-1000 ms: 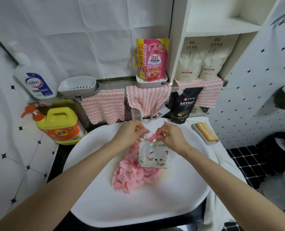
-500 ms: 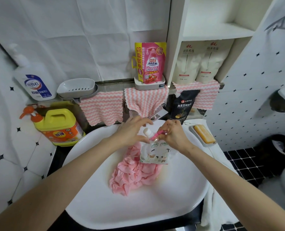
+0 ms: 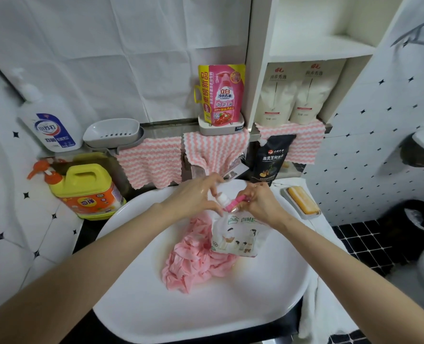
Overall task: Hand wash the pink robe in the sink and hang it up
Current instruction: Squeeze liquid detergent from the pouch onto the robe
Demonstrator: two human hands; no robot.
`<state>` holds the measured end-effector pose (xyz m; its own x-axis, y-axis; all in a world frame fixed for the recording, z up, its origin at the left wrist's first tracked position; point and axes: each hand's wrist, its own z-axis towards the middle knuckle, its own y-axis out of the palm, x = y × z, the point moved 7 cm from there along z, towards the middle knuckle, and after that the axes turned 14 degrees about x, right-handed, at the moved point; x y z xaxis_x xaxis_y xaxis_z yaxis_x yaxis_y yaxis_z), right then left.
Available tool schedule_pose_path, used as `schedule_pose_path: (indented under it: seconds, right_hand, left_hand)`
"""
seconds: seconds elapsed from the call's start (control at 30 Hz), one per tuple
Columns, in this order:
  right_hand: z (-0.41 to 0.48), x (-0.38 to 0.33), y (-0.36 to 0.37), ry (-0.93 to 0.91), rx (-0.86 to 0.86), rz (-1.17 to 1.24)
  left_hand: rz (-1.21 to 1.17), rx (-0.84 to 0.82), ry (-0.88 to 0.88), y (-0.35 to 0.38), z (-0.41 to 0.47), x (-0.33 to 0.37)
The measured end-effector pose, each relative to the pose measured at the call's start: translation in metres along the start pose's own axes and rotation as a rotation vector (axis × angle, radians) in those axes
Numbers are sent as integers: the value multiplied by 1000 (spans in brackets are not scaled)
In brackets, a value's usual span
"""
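Sink (image 3: pixel 156 306) nearest, white basin. Pink robe (image 3: pixel 193 256) bunched in middle of it, no suds visible. Detergent pouch (image 3: pixel 235 234) hangs over robe, lower edge against folds. Change over last 1 s: white cap (image 3: pixel 222 198), then hidden under fingers, now exposed at pouch top. Likely mid-opening, so soap not yet poured and washing not begun. Right hand (image 3: pixel 260 204) pinches pink neck of pouch. Left hand (image 3: pixel 196 197) half-spread round cap, thumb below, fingers above; cannot tell whether it actually grips.
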<state>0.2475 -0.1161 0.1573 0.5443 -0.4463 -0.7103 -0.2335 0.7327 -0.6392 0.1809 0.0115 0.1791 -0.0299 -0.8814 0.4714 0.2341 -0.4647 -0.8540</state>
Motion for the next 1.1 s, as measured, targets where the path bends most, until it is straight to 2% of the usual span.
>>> schedule_pose_path:
  seconds: [0.07,0.13,0.23,0.4,0.47,0.53,0.6,0.67,0.77,0.93,1.1]
  right_hand:
    - [1,0,1,-16,-43,-17]
    - [2,-2,4,-15,-82,-17]
    - [2,5,5,125,-139,97]
    - [1,14,7,210,-198,182]
    - [0,17,6,252,-206,245]
    - [1,15,2,275,-208,317]
    - [6,11,-10,309,-201,403]
    - [14,5,-24,300,-210,469]
    - [24,-4,-36,276,-222,496]
    - [27,1,-45,338,-126,460]
    - [21,18,-81,430,31,383]
  left_hand:
    - [-61,-34,-144,3,2,-5]
    - [-136,-58,-167,8,5,-2]
    - [-156,-46,-68,4,7,6]
    - [-107,40,194,-3,6,18]
    - [-139,70,218,-2,7,18]
    - [-268,90,106,-1,10,10]
    - [-427,28,-97,8,8,-4]
    - [-454,-34,-210,24,5,-14]
    - [-391,-17,-191,40,8,-13]
    - [-534,151,-291,45,14,-3]
    - [-512,131,-295,59,27,7]
